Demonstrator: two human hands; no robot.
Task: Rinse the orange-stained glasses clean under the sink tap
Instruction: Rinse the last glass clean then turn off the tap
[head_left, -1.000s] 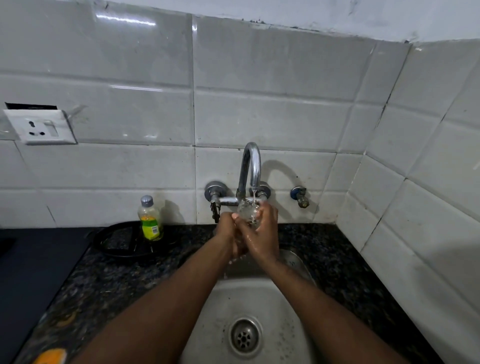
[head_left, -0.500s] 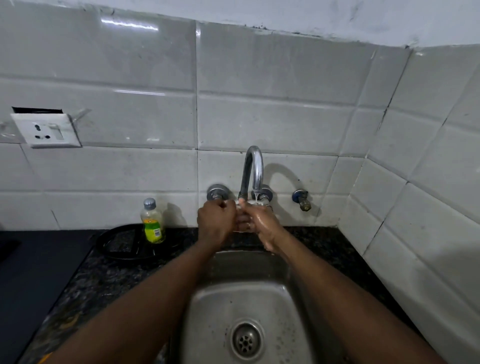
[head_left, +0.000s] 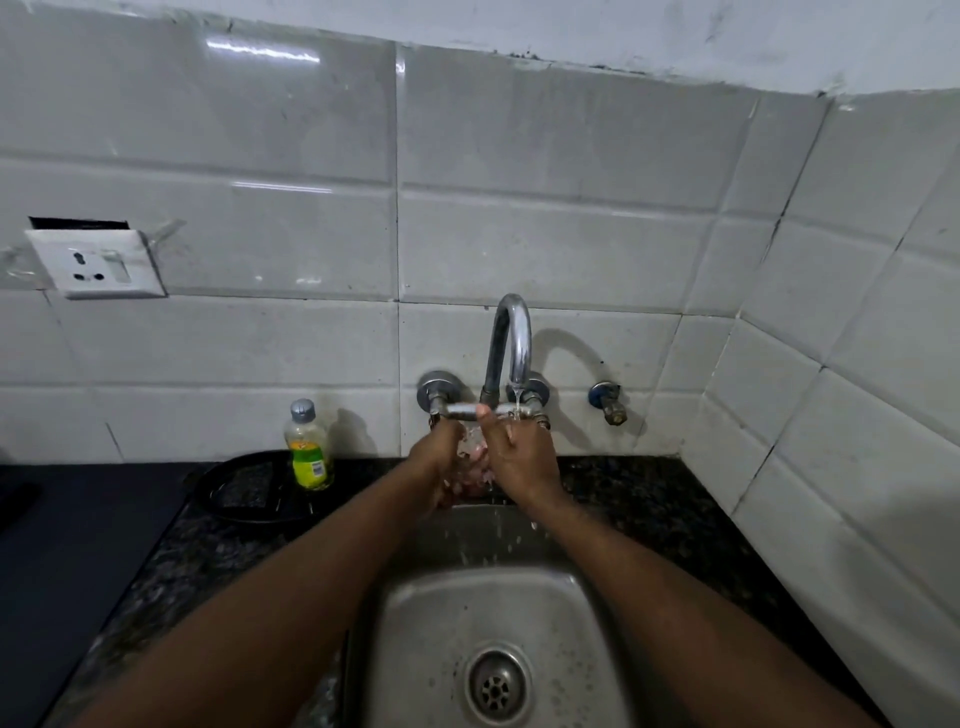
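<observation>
A small clear glass (head_left: 472, 457) sits between both hands just below the chrome tap (head_left: 511, 348), which runs a thin stream of water. My left hand (head_left: 439, 462) grips the glass from the left. My right hand (head_left: 519, 457) wraps it from the right, thumb raised near the spout. Water drips and splashes from the hands into the steel sink (head_left: 431, 649). Most of the glass is hidden by my fingers.
A small bottle (head_left: 308, 446) with a yellow-green label stands left of the tap beside a black round tray (head_left: 244, 488). A second valve (head_left: 608, 401) sticks out of the wall at right. Dark granite counter (head_left: 649, 499) surrounds the sink; a wall socket (head_left: 96, 264) is at left.
My left hand has come off the tap handle and back onto the glass. Both hands sit slightly lower under the stream, and more water splashes into the sink.
</observation>
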